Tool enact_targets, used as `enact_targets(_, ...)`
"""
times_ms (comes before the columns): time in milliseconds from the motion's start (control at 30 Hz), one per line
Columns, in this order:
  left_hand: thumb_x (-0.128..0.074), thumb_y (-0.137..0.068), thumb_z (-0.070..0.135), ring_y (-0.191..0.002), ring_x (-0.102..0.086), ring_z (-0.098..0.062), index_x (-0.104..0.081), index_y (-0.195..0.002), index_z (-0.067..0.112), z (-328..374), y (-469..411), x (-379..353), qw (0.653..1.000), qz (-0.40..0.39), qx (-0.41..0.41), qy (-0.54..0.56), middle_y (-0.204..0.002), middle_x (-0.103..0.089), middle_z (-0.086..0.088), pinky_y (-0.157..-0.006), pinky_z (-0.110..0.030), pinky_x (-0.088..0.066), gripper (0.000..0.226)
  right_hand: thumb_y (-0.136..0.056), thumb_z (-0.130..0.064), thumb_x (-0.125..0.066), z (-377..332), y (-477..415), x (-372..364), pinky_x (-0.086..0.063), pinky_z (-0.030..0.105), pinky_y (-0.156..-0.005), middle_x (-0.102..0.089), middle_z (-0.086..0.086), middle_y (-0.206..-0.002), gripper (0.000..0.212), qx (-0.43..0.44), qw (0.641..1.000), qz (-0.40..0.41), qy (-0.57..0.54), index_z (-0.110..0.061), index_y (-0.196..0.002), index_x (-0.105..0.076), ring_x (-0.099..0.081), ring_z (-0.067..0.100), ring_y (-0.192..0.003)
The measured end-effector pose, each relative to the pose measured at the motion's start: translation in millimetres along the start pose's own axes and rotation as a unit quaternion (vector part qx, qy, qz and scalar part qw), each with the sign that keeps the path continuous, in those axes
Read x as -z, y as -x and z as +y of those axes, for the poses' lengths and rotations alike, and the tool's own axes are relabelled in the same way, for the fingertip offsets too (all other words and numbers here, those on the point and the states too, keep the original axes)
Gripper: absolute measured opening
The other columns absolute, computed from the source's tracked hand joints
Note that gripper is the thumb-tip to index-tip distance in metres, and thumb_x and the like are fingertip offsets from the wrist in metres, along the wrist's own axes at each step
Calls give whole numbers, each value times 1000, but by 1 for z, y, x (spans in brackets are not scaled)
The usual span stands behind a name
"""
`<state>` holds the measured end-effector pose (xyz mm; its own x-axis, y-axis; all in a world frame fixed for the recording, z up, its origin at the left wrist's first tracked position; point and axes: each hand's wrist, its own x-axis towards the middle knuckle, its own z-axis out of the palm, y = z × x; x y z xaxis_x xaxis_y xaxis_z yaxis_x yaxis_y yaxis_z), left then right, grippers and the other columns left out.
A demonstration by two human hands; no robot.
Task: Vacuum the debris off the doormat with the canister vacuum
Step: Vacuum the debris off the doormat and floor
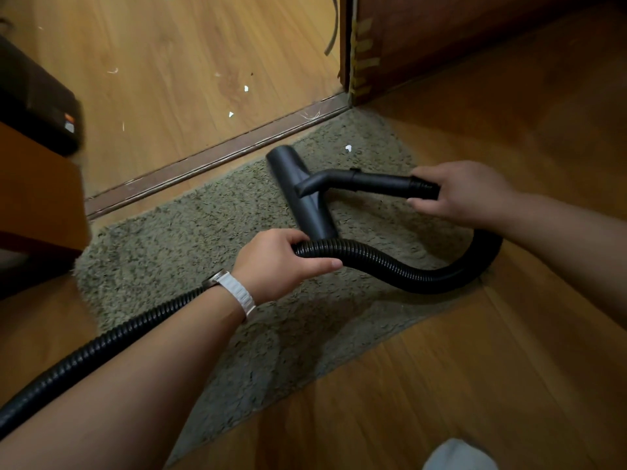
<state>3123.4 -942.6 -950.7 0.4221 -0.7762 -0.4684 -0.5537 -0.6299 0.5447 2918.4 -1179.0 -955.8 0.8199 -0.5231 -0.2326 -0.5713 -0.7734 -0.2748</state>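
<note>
A grey-green shaggy doormat [190,266] lies on the wooden floor along the door threshold. The black floor nozzle [298,188] of the vacuum rests on the mat's far part. My right hand [461,191] grips the rigid black tube [373,181] where it joins the ribbed hose. The black ribbed hose [424,276] loops around to the right and back across the mat, and my left hand [281,262] grips it just below the nozzle. A white scrap of debris [348,148] lies on the mat beyond the nozzle. The canister is out of view.
A brown threshold strip [217,161] runs diagonally behind the mat. Several white scraps [246,88] lie on the floor beyond it. A wooden door [441,45] stands at the upper right, dark furniture [37,106] at the left. A grey cloth-covered knee [458,456] shows at the bottom.
</note>
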Motion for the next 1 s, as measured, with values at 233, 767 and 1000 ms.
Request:
enact_targets(233, -71, -63, 78, -56, -62, -11, -71, -81, 29, -1, 3, -2, 999, 1, -6, -37, -64, -67, 5, -53, -32, -48, 52, -92, -43, -62, -4, 5, -3, -38, 28, -52, -62, -5, -83, 29, 14, 1000, 5, -2, -28, -117, -61, -54, 13, -68)
enact_targets(767, -69, -66, 78, -60, -63, -14, -70, -88, 28, -1, 3, -10, 1000, 3, 1, -25, -66, -68, 3, -52, -27, -43, 55, -92, -43, -64, 54, 37, 14, -45, 38, -56, -59, 4, -75, 32, -217, 972, 52, -78, -30, -122, -63, -56, 24, -63)
enact_targets(1000, -69, -64, 80, -59, -63, -12, -72, -88, 29, -2, 2, -12, 1000, 4, -2, -7, -64, -67, 5, -53, -27, -44, 57, -92, -45, -62, 70, 47, 15, -50, 38, -59, -65, 9, -87, 35, -260, 959, 85, -73, -23, -118, -66, -59, 26, -67)
